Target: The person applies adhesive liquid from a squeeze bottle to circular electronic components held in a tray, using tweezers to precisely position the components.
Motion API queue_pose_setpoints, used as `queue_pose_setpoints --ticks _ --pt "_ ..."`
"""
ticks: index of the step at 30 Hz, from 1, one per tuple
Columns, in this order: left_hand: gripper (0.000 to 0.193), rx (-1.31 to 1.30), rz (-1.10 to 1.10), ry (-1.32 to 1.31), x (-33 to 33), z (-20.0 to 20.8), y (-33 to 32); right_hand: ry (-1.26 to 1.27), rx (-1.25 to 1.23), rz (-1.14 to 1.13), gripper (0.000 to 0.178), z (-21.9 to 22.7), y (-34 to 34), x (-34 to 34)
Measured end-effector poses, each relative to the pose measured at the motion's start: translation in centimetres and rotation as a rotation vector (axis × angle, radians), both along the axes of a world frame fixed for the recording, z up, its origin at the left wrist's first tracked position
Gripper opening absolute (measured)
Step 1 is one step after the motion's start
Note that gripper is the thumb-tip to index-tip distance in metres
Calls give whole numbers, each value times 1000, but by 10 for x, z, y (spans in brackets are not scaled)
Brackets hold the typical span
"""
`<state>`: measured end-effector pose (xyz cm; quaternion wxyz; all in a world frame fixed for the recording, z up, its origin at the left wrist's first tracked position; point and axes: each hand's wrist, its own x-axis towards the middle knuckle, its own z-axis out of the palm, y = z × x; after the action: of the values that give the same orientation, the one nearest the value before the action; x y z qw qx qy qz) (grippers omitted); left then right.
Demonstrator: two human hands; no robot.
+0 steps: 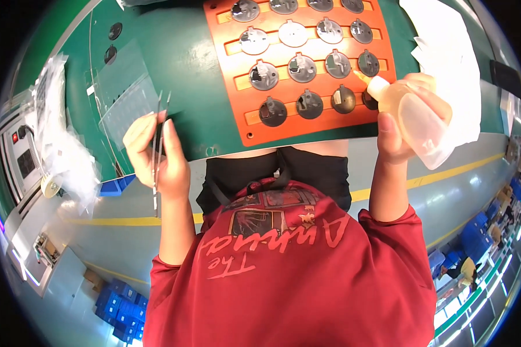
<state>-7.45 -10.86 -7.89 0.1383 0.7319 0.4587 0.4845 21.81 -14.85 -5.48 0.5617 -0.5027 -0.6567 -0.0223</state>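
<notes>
My left hand [172, 166] is closed around a pair of thin metal tweezers [158, 136]. Their tips point away from me over the green table, slightly apart with nothing visible between them. In my right hand [395, 143] is a translucent squeeze bottle [427, 126] with a white cap, tilted so its narrow nozzle [362, 77] points left over the orange tray [233, 78]. Rows of round dark discs [302, 67] with small tabs sit in that tray, several of them shiny. The bottle's cap partly covers a disc at the tray's near right; whether liquid comes out I cannot tell.
The tray lies on a green table [185, 63]. Two loose dark discs [110, 55] rest at the far left near a clear sheet [127, 101]. Clear plastic bags [63, 133] hang at the left edge. White cloth or paper [451, 58] covers the right side.
</notes>
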Motion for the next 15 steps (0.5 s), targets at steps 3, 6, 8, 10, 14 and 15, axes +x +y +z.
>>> queue_pose_setpoints --ticks 3,6,8,10,14,15 --pt "25 23 14 9 4 -3 -1 -11 -28 90 51 -5 -3 -5" --pt "22 15 39 57 5 0 1 -60 -29 143 49 -2 -6 -18" --pt "23 20 50 75 4 -1 0 21 -35 215 48 -5 -9 -21" --pt "24 23 60 92 4 -1 1 41 -32 178 48 -8 -10 -23" --pt "17 18 42 105 6 0 0 24 -42 173 47 -5 -9 -23" --pt "20 20 59 98 6 -1 0 -13 -62 192 46 -4 -10 -24"
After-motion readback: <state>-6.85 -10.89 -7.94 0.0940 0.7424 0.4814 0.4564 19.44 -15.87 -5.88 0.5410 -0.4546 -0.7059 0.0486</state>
